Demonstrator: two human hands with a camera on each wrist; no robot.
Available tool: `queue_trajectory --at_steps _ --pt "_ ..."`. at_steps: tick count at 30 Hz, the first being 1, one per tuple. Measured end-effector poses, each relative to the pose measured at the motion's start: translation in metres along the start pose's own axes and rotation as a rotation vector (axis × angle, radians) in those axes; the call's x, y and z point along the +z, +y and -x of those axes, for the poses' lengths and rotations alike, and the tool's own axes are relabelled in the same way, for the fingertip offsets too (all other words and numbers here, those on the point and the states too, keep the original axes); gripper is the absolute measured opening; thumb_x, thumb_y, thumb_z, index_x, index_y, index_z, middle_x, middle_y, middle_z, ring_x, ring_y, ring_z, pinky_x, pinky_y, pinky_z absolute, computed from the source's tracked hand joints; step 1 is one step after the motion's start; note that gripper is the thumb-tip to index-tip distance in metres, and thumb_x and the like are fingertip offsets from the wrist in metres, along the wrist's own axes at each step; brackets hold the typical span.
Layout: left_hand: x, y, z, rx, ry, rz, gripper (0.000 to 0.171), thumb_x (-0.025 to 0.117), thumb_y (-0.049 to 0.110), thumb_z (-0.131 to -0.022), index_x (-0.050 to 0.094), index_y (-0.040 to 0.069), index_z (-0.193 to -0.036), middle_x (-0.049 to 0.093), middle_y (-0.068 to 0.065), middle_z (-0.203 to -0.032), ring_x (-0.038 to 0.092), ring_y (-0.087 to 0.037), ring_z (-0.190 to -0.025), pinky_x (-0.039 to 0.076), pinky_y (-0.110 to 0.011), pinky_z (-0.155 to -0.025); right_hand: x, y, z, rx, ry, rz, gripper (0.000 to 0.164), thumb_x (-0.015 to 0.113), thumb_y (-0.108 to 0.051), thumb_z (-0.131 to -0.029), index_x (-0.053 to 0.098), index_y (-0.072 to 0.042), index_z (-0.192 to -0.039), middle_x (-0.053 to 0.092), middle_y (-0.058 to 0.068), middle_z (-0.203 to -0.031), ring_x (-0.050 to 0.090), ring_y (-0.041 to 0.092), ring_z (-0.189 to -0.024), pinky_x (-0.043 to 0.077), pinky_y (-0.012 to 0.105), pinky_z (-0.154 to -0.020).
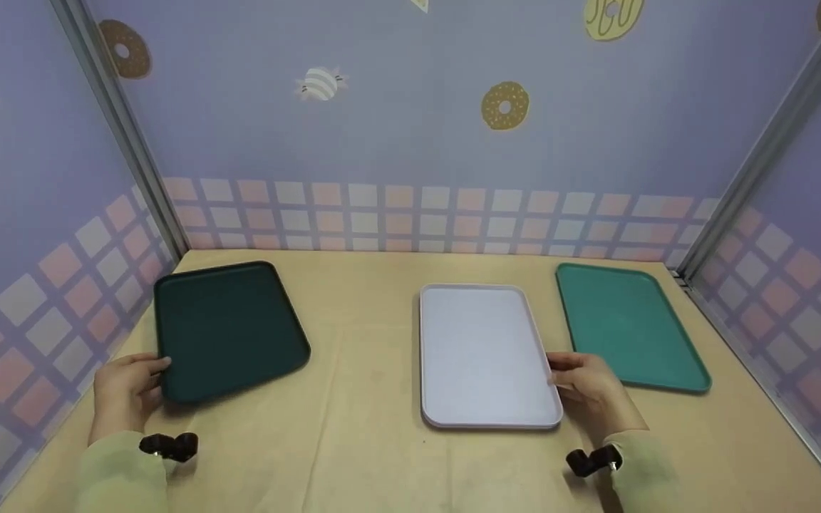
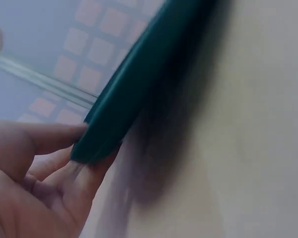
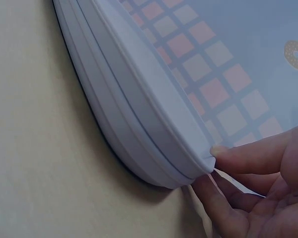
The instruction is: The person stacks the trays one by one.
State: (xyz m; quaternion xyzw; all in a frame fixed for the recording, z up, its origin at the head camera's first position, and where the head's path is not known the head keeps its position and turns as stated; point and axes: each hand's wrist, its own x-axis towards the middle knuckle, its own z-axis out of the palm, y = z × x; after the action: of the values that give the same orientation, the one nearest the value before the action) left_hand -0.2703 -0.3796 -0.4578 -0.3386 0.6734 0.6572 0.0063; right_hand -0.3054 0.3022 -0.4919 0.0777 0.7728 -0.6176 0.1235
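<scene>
Right hand [image 3: 273, 206] pinching white tray [image 3: 145, 101], checked wall [image 3: 216, 93]

The dark tray [image 1: 229, 331], deep green and rectangular with rounded corners and a raised rim, is facing up at the left of the frame, turned at a slant. The left hand [image 1: 124, 388] is pinching its left edge; in the left wrist view this edge is hanging above its own shadow. The white tray [image 1: 485, 356], also rectangular and rimmed, is facing up right of centre and resting upon another pale tray [image 3: 111, 114]. The right hand [image 1: 591, 383] is pinching its right edge.
</scene>
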Motion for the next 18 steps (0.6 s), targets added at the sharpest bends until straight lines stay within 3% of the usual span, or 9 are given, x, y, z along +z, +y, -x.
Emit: queue_trajectory --at_steps 4,8,10,12,16,18 --pt "-0.003 -0.001 0.001 -0.068 -0.109 0.095 0.080 0.072 0.023 -0.098 0.027 0.026 -0.164 0.055 0.009 -0.131 0.058 -0.002 -0.098 0.054 -0.022 -0.078 -0.001 0.000 0.000 -0.010 -0.009 0.025 0.059 0.066 0.008 -0.091 0.047 0.012 -0.146 0.056 0.029 -0.144 0.066 0.013 -0.105 0.059 0.030 -0.094" --pt "-0.001 -0.004 0.000 -0.053 -0.131 0.127 0.083 0.073 0.022 -0.097 0.025 0.026 -0.164 0.059 0.025 -0.094 0.058 0.002 -0.089 0.053 -0.019 -0.077 0.000 0.000 0.001 -0.006 0.002 0.040 0.057 0.066 0.008 -0.091 0.049 0.011 -0.145 0.057 0.027 -0.143 0.067 0.014 -0.104 0.059 0.030 -0.093" --pt "0.002 -0.005 -0.002 -0.043 -0.141 0.144 0.083 0.073 0.021 -0.097 0.025 0.025 -0.164 0.059 0.027 -0.084 0.059 0.004 -0.084 0.054 -0.019 -0.076 0.000 0.000 0.001 -0.002 0.009 0.030 0.057 0.066 0.009 -0.090 0.050 0.010 -0.145 0.059 0.026 -0.141 0.068 0.014 -0.103 0.059 0.030 -0.092" --pt "0.005 -0.006 -0.002 -0.035 -0.149 0.145 0.084 0.075 0.021 -0.096 0.026 0.024 -0.164 0.060 0.025 -0.089 0.060 0.004 -0.082 0.053 -0.019 -0.075 -0.001 0.000 0.002 -0.008 0.004 0.024 0.058 0.066 0.009 -0.090 0.050 0.011 -0.145 0.063 0.024 -0.137 0.069 0.013 -0.101 0.060 0.029 -0.090" --pt "0.015 -0.006 0.000 -0.044 -0.148 0.164 0.085 0.077 0.022 -0.094 0.028 0.027 -0.163 0.060 0.018 -0.117 0.063 0.005 -0.085 0.053 -0.019 -0.076 -0.002 0.001 0.001 -0.022 -0.009 0.018 0.059 0.066 0.009 -0.089 0.048 0.012 -0.145 0.067 0.019 -0.130 0.068 0.011 -0.099 0.059 0.028 -0.088" --pt "0.021 -0.004 0.002 -0.046 -0.146 0.197 0.084 0.077 0.020 -0.094 0.030 0.028 -0.162 0.061 0.018 -0.118 0.064 0.004 -0.086 0.054 -0.019 -0.076 -0.003 0.001 0.001 -0.025 -0.012 0.032 0.058 0.066 0.008 -0.090 0.048 0.012 -0.145 0.066 0.020 -0.132 0.067 0.011 -0.100 0.058 0.028 -0.089"
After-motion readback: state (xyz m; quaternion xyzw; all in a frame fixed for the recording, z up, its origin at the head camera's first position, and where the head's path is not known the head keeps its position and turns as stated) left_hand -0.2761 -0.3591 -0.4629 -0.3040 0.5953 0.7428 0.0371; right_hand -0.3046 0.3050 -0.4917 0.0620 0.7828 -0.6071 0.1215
